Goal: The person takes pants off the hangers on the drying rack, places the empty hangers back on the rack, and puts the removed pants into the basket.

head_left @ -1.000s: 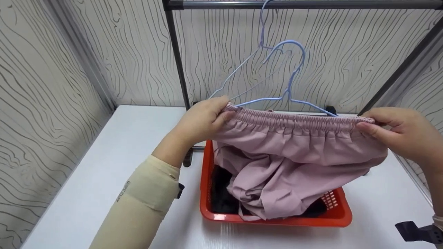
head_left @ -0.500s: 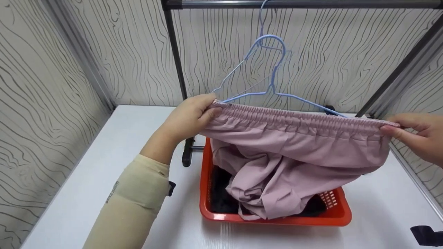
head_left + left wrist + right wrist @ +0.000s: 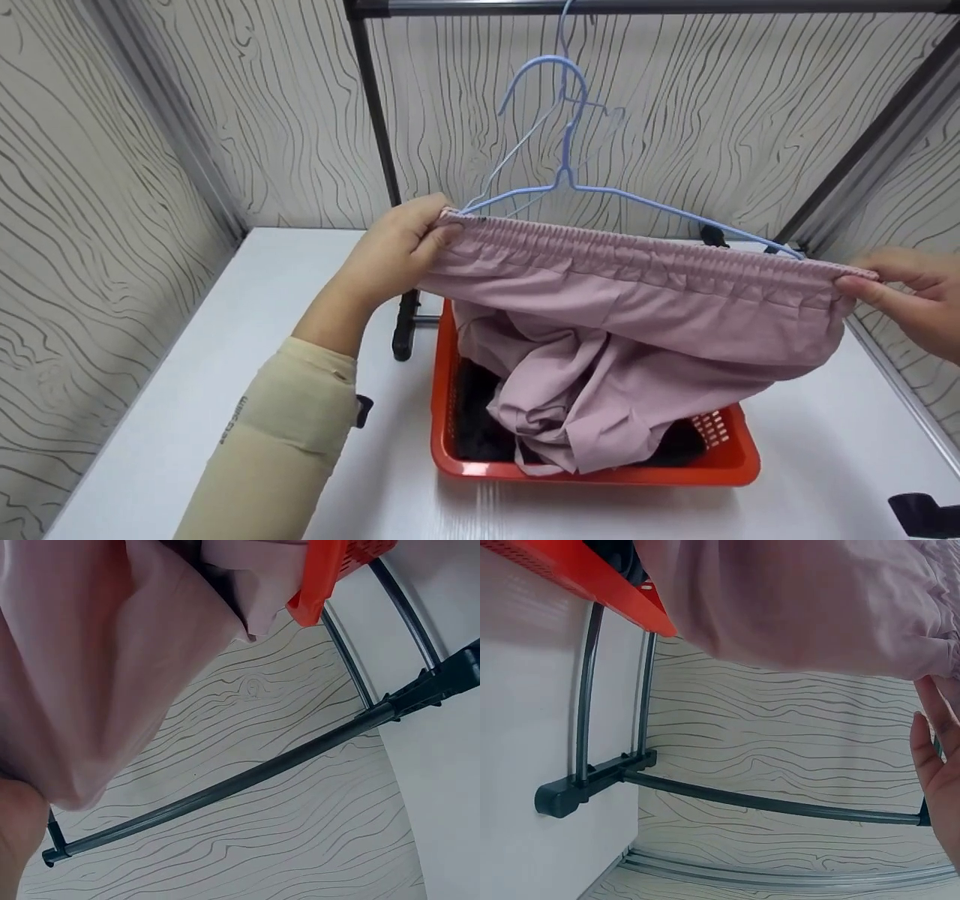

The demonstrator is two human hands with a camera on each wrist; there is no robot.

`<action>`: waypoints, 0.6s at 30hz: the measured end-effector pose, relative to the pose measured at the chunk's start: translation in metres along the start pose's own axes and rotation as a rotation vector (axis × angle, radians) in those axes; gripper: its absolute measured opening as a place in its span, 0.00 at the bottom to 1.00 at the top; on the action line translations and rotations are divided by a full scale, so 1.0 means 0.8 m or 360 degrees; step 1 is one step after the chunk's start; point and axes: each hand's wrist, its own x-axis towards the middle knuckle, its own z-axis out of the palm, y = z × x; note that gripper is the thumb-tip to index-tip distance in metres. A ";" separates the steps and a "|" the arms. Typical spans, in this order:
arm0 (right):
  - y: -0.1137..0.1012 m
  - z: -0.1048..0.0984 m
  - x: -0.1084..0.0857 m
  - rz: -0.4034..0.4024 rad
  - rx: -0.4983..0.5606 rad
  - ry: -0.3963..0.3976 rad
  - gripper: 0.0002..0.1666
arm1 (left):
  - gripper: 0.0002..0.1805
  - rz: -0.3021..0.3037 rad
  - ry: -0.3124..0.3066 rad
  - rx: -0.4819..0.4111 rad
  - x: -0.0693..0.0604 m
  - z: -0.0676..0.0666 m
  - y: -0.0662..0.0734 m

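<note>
A pink garment [image 3: 637, 300] with a gathered elastic waistband is stretched between both hands, its lower part bunched over a red basket [image 3: 600, 474]. At the waistband's left end, the left hand [image 3: 397, 244] pinches the edge between thumb and fingers. My right hand [image 3: 911, 296] pinches the opposite end, which sits a little lower. A blue wire hanger [image 3: 567, 161] stands up out of the waistband, its arms running down inside and its lower bar hidden by the cloth. In the right wrist view the fabric [image 3: 802, 607] hangs from the right hand [image 3: 941, 750].
Behind, a second hanger [image 3: 517, 150] hangs from the dark rail [image 3: 675, 6] of a clothes rack. One rack foot [image 3: 403, 337] stands left of the basket on the white table [image 3: 195, 360]. Dark cloth [image 3: 480, 420] lies in the basket.
The hands have moved apart, stretching the waistband wider. My left hand shifted left and slightly up, the right hand right and slightly down. The blue hanger moved left and up, showing more of its right arm.
</note>
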 end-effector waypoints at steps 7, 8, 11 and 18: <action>-0.009 0.021 0.001 0.0048 -0.0045 -0.0023 0.08 | 0.10 -0.0040 -0.0011 0.0014 0.003 0.015 0.013; -0.011 0.025 0.003 0.0047 -0.0042 -0.0029 0.07 | 0.11 -0.0048 -0.0016 0.0012 0.004 0.017 0.015; -0.015 0.038 0.009 0.0081 -0.0012 -0.0047 0.05 | 0.11 -0.0049 -0.0031 0.0016 0.005 0.022 0.021; -0.016 0.068 0.014 0.0142 -0.0043 -0.0130 0.02 | 0.09 -0.0011 -0.0055 0.0035 0.006 0.039 0.033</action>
